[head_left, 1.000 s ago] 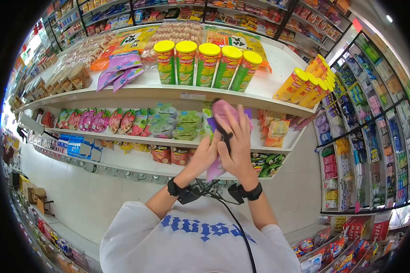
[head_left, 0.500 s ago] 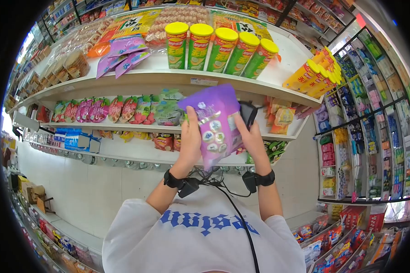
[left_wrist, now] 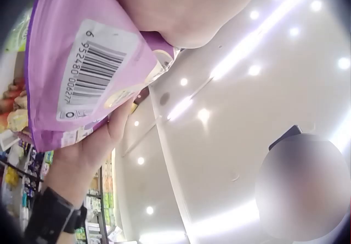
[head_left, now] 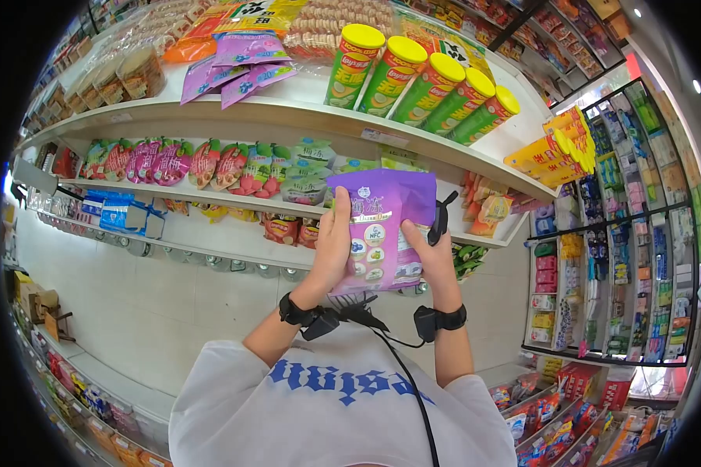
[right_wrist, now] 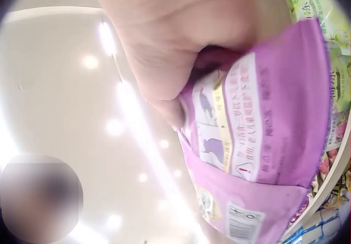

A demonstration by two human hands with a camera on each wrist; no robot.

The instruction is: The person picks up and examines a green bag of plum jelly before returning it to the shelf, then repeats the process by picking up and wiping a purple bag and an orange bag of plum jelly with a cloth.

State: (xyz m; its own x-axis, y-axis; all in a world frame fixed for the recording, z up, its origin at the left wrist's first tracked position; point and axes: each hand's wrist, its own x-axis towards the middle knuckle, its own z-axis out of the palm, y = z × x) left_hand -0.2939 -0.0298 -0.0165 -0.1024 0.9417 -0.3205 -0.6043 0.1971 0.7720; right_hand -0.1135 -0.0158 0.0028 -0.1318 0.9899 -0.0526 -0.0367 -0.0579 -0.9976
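A purple pouch of plum jelly (head_left: 385,233), its printed front towards the head camera, is held up before the chest. My left hand (head_left: 333,247) grips its left edge with the thumb along the front. On the opposite side my right hand (head_left: 436,257) holds the right edge, thumb over the front. A black strap-like item (head_left: 442,218) sticks out beside the right fingers. In the left wrist view the pouch's back shows a white barcode label (left_wrist: 96,71). Printed warning text on the purple pouch (right_wrist: 274,107) shows in the right wrist view.
Ahead stands a white shelf unit (head_left: 288,117) with several chip canisters (head_left: 405,74) and similar purple pouches (head_left: 245,66) on top. Green jelly pouches (head_left: 308,187) line the tier below. Black cables (head_left: 413,381) hang between the wrists. A tall rack (head_left: 615,257) stands at the right.
The pouch, seen narrow and tilted between close hands a second ago, has turned its front to the head camera and now sits nearly upright. My hands have moved apart to its two edges.
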